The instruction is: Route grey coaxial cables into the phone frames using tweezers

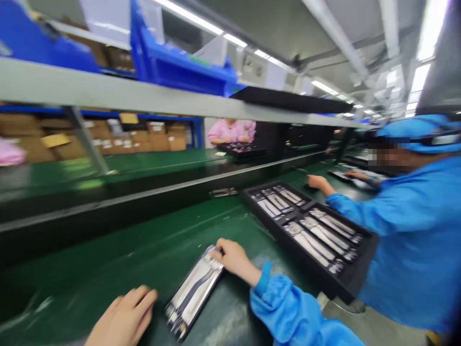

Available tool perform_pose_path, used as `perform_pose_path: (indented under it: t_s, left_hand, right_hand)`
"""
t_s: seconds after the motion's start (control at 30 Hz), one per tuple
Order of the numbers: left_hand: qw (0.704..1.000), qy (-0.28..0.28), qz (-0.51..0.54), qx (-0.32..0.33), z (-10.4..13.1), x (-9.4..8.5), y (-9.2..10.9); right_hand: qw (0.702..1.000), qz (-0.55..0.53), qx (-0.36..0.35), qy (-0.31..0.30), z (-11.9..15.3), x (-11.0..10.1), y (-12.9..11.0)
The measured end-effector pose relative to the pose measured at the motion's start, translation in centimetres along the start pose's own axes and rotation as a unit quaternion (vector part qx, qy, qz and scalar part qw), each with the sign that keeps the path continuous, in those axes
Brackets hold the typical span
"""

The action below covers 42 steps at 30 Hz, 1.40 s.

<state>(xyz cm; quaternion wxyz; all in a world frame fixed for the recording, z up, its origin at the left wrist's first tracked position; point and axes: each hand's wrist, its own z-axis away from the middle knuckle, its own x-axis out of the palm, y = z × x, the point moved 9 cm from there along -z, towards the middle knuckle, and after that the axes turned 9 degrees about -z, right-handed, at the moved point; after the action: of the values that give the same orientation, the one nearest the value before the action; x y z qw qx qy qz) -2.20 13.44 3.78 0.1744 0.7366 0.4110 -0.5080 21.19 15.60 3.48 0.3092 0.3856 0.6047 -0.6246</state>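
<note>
An opened smartphone [196, 293] lies slanted on the green bench, its inner side facing up, with pale battery areas and a dark flex cable running along it. My right hand [232, 257], in a blue sleeve, pinches the phone's far end between thumb and fingers. To the left of the phone, apart from it, my left hand [124, 315] hovers over or rests on the bench. Its fingers are loosely bent with nothing visible in them; its palm is hidden.
A black tray [306, 199] of several similar opened phones stands to the right, jutting past the bench edge. A co-worker in blue [406, 226] works beyond it. Small metal parts [223, 192] lie by the rear ledge. A shelf [173, 98] with blue bins [180, 62] spans above.
</note>
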Motion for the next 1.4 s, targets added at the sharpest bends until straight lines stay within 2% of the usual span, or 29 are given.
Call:
perform_pose_path:
  t_s: [0.07, 0.17, 0.2, 0.23, 0.27, 0.33, 0.4, 0.5, 0.57, 0.63, 0.7, 0.77, 0.87, 1.03, 1.27, 1.4]
  left_hand:
    - [0.996, -0.085, -0.004, 0.011, 0.5, 0.0, 1.6]
    - [0.994, -0.109, 0.009, 0.011, -0.6, -0.4, 3.6]
    - [0.993, -0.115, 0.018, 0.011, -1.0, -0.3, 4.2]
    - [0.992, -0.121, 0.026, 0.012, -1.2, -0.1, 4.7]
    - [0.991, -0.127, 0.031, 0.007, -1.3, 0.1, 5.1]
    - [0.990, -0.134, 0.045, -0.005, -1.1, 0.5, 5.9]
    - [0.989, -0.128, 0.074, -0.023, -0.7, 0.6, 6.3]
    - [0.983, -0.091, 0.148, -0.055, -0.1, 0.3, 6.1]
    - [0.976, -0.069, 0.189, -0.079, 0.2, 0.3, 5.6]
    - [0.973, -0.065, 0.201, -0.095, 0.3, 0.5, 5.2]
    - [0.976, -0.070, 0.181, -0.099, 0.3, 0.6, 5.0]
    - [0.982, -0.075, 0.146, -0.095, 0.1, 0.7, 5.0]
    - [0.989, -0.079, 0.097, -0.082, -0.3, 0.8, 5.2]
    - [0.992, -0.074, 0.078, -0.063, -0.6, 0.9, 5.5]
    - [0.993, -0.064, 0.079, -0.057, -0.6, 1.0, 5.5]
    - [0.994, -0.049, 0.082, -0.060, -0.7, 0.6, 5.5]
  right_hand:
    - [0.999, 0.033, -0.005, -0.002, 0.5, -0.2, 1.1]
    - [0.996, 0.079, -0.029, 0.023, 0.7, -0.8, 1.8]
    - [0.990, 0.109, -0.077, 0.055, 0.9, -1.2, 0.9]
    - [0.982, 0.107, -0.153, 0.035, 1.3, -0.5, -0.6]
    - [0.966, 0.097, -0.238, 0.007, 2.0, 0.5, -2.4]
    - [0.913, 0.054, -0.395, -0.081, 4.4, 2.7, -5.9]
    - [0.877, 0.028, -0.460, -0.136, 6.0, 4.4, -8.1]
    - [0.895, 0.040, -0.428, -0.123, 5.7, 5.5, -9.0]
    - [0.909, 0.028, -0.406, -0.093, 5.1, 5.2, -8.9]
    - [0.918, -0.034, -0.386, -0.079, 4.7, 4.5, -8.5]
    - [0.922, -0.146, -0.343, -0.102, 4.1, 3.9, -7.9]
    - [0.912, -0.253, -0.282, -0.153, 3.7, 4.1, -7.3]
    - [0.892, -0.333, -0.244, -0.186, 3.8, 4.3, -7.2]
    - [0.883, -0.393, -0.216, -0.138, 3.2, 4.3, -6.4]
    - [0.887, -0.417, -0.126, -0.156, 2.8, 5.8, -4.8]
    - [0.896, -0.399, -0.146, -0.132, 2.8, 5.1, -5.0]
